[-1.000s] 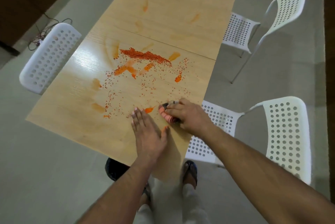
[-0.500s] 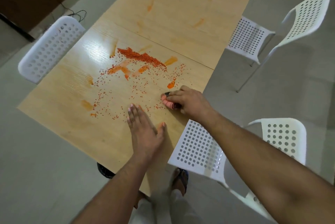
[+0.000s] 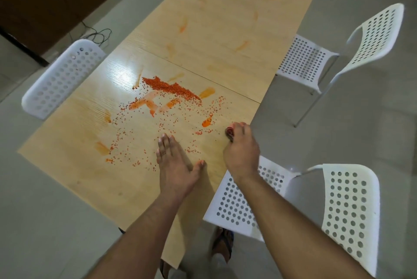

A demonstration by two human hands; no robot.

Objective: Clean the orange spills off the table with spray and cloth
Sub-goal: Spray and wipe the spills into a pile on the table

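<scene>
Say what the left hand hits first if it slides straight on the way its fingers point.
The flat left hand points up the light wooden table; it would likely first meet scattered orange grains just ahead, then the dense orange pile.

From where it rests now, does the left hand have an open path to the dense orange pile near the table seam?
Probably yes. The left hand lies flat on the table, and only scattered orange grains and smears sit between it and the dense orange pile. The right hand is off to the side, near the table's edge.
</scene>
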